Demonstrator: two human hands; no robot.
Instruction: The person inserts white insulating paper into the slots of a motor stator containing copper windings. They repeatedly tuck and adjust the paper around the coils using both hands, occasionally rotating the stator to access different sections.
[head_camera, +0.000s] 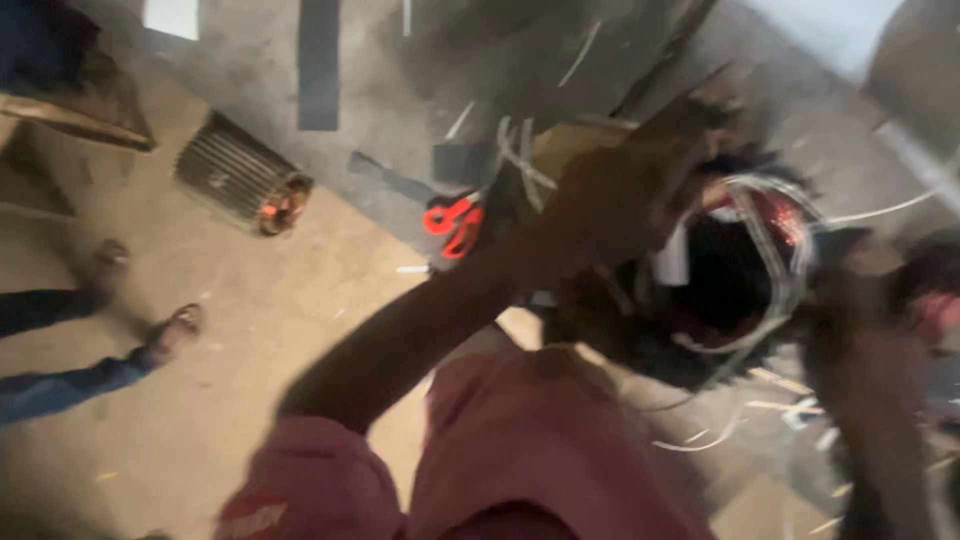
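Your left hand (625, 190) rests on the rim of the motor housing (730, 275); blur hides whether its fingers grip. Just right of that hand, the housing shows a dark round bore ringed with pale wire and red-tinged windings. Red scissors (455, 225) lie just left of your forearm.
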